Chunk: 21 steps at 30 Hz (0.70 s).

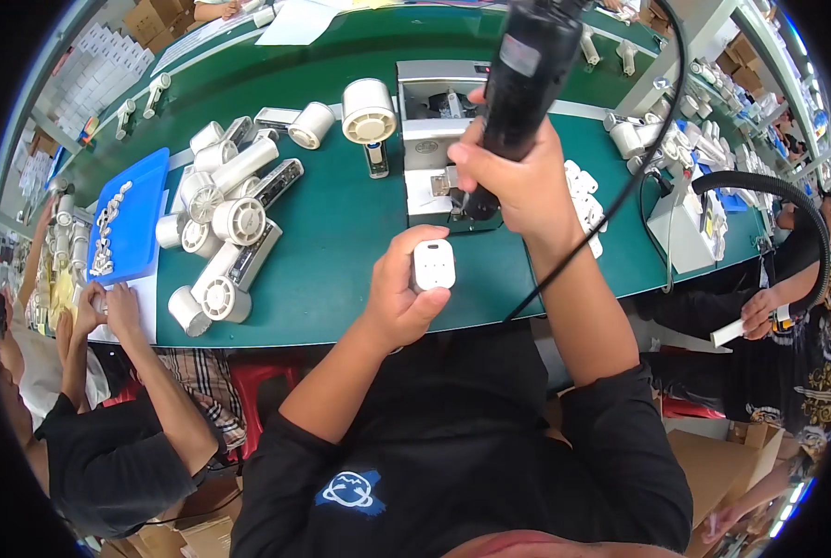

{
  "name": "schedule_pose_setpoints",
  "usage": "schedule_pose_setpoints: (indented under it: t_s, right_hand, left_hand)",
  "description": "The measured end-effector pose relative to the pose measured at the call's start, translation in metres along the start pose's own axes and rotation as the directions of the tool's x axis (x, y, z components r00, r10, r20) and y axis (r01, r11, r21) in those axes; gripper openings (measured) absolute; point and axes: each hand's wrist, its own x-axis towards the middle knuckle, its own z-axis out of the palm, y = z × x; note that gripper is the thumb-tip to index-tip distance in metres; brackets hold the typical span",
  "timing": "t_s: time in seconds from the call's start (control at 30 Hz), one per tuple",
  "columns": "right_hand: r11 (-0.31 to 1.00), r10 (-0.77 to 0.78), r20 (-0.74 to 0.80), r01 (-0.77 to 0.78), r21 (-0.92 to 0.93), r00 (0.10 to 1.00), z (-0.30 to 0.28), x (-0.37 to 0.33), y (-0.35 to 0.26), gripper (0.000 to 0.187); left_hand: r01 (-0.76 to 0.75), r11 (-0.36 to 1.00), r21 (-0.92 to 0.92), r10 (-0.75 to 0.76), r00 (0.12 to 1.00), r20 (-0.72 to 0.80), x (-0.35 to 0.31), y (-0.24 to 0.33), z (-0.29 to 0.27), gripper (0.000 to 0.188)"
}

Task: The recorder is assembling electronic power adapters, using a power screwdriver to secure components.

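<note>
Green bench [341, 232]; right hand [518, 181] raises black driver [527, 65] upright.

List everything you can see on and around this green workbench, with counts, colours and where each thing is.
white square part: one, white, in the left hand
power screwdriver: one, black, corded, in the right hand, tip down
fan units: a pile, too many to count, white and silver, bench left
blue tray: one, blue, far left, holding small white pieces
grey fixture: one, grey, bench centre
white parts: a small heap, white, right of the right hand
bench: one, green
left hand: gripping the part
right hand: gripping the screwdriver
</note>
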Motion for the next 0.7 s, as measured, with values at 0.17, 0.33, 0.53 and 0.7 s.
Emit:
schedule_pose_setpoints:
  t_s: [0.17, 0.33, 0.53, 0.7]
  right_hand:
    - [0.946, -0.173, 0.03, 0.157, 0.284, 0.985, 0.004, -0.014, -0.049, 0.048]
    - [0.973, -0.226, 0.104, 0.22, 0.069, 0.968, 0.023, -0.024, -0.081, 0.059]
    - [0.968, -0.186, 0.064, 0.172, 0.184, 0.98, 0.032, -0.03, -0.083, 0.059]
    - [0.969, -0.246, 0.183, 0.238, 0.068, 0.952, 0.016, -0.025, -0.071, 0.062]
  left_hand:
    - [-0.038, 0.994, 0.101, 0.035, 0.999, 0.031, 0.006, 0.005, 0.006, 0.052]
    - [-0.079, 0.984, 0.16, 0.07, 0.996, 0.06, 0.01, 0.009, 0.005, 0.051]
    - [-0.087, 0.979, 0.182, 0.071, 0.993, 0.089, 0.013, 0.008, 0.007, 0.051]
    - [-0.122, 0.96, 0.251, 0.105, 0.991, 0.077, 0.014, 0.013, 0.01, 0.051]
